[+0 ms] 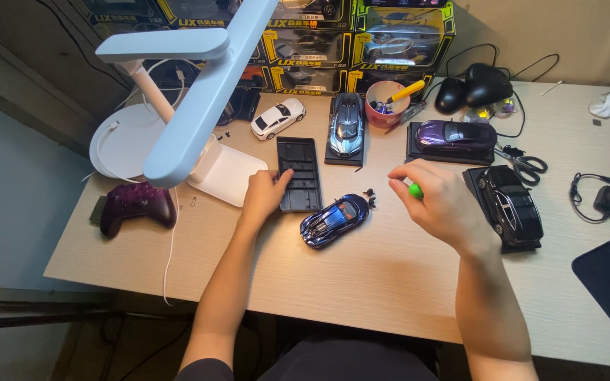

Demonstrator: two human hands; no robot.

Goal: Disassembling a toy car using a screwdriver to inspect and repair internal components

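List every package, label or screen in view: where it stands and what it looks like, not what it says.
Car boxes: stacked against the wall at the desk's far edge; rectangular, black with yellow trim, clear windows showing model cars.
Rightmost box: top right of the stack, behind the pink cup; window shows a silvery-blue car.
No screens or signs in view.

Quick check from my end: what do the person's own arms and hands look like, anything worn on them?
Both arms are bare from the hands up past the elbows. No gloves, rings, watch or wristband show on the left hand or the right hand. At the bottom edge of the head view, a dark short sleeve covers the left upper arm. No cables or markings appear on either arm.
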